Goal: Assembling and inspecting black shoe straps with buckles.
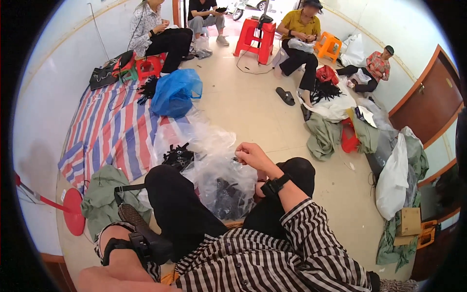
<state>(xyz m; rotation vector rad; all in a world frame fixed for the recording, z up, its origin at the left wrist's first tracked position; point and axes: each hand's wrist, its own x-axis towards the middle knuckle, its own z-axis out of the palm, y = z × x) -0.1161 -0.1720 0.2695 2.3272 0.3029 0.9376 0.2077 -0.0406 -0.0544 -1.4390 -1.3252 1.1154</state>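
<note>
Pale floor [243,109] with a striped sheet [114,126] along its left side, a red stool [250,29] near the far edge, a dark sandal [285,96], and a white sack [392,180] towards the right edge.

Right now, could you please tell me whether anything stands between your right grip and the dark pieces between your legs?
Yes, the crumpled plastic of the clear bag does: the dark pieces show through it, while the right grip is by the bag's upper right side in the picture.
</note>
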